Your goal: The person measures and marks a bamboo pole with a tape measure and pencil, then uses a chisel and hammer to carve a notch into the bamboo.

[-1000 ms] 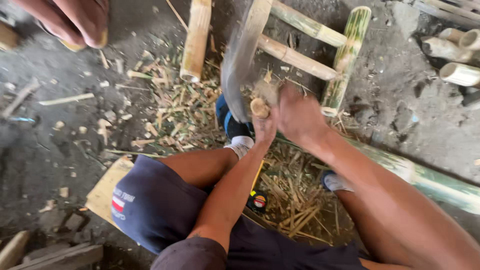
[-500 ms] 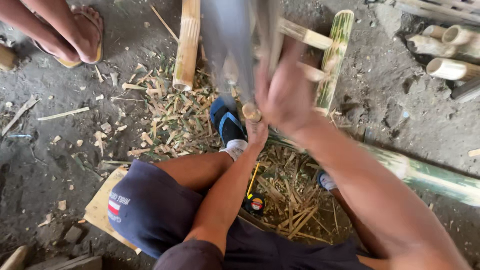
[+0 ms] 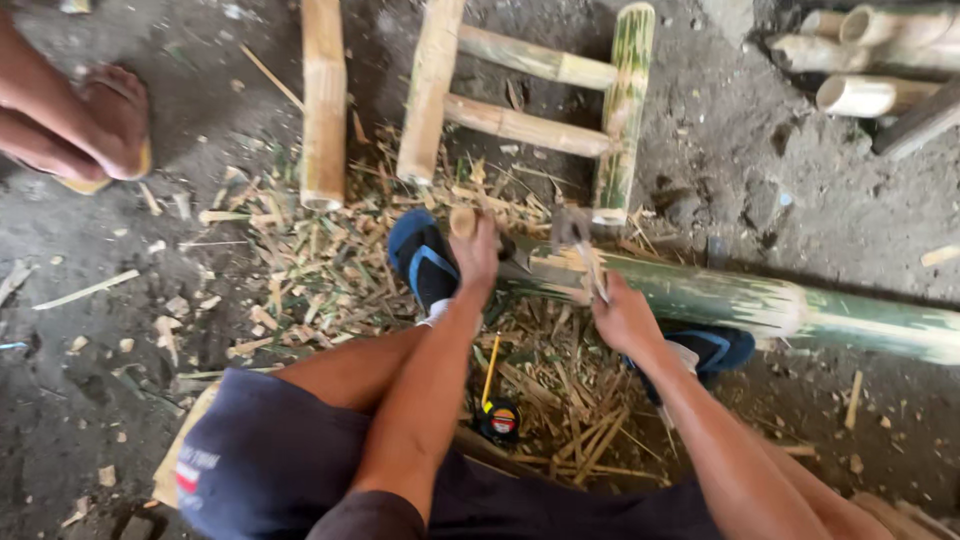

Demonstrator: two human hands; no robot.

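— Under the head camera, what is gripped by the left hand (image 3: 478, 250)?
— A short wooden handle (image 3: 462, 221) is clasped in its closed fingers; the handle's pale round end is seen just above the knuckles. A blue sandal (image 3: 423, 258) is pressed against that hand's left side.
— And the right hand (image 3: 622, 318)?
— It is curled shut around a thin metal tool (image 3: 583, 252), whose blade is set against the cut end of a green bamboo pole (image 3: 760, 303). The pole is laid across to the right of that hand.
— What is found beyond the hands?
— A bamboo frame (image 3: 530, 95) is laid just above them, and shavings (image 3: 310, 260) are strewn to the left. A tape measure (image 3: 499, 420) is seen below, between the forearms.
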